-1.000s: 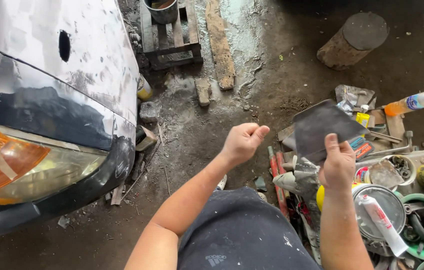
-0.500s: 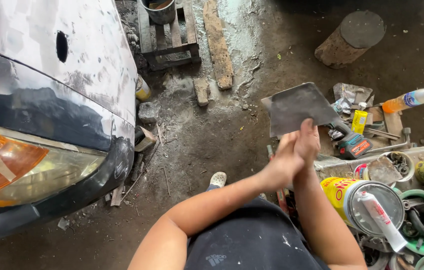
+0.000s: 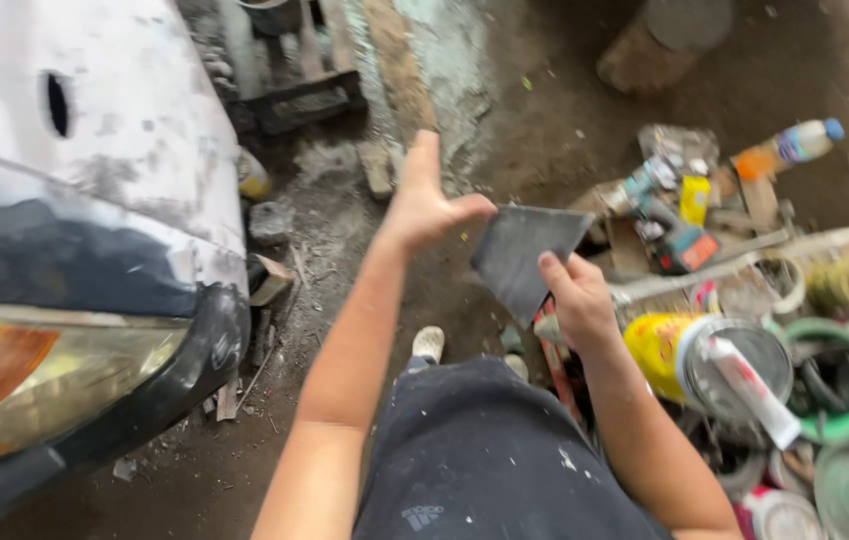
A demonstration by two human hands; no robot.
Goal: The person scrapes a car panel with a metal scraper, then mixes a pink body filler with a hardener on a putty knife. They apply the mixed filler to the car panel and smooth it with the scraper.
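Note:
My right hand [image 3: 576, 300] grips the lower edge of a flat, dark grey sheet of abrasive paper or rubber pad [image 3: 524, 252], held up in front of me. My left hand [image 3: 426, 200] is raised just left of the sheet, fingers spread and thumb pointing toward its top corner, holding nothing. Both forearms reach forward over my dark shorts [image 3: 484, 450]. At the left stands a car's front corner [image 3: 74, 180], sanded and patchy white and grey, with a dark bumper and an amber-clear headlight [image 3: 34, 385].
At the right lies a clutter of paint tins, a yellow can [image 3: 656, 345] with a tube on its lid, a green ring-shaped tub [image 3: 834, 375], a power tool [image 3: 669, 225] and a plastic bottle [image 3: 789, 145]. A wooden pallet [image 3: 299, 60] and a log [image 3: 659, 45] lie farther off on the dirt floor.
My hands were together under the sheet; now the left hand has let go and lifted away to the left, open. The sheet has dropped lower and tilted in my right hand.

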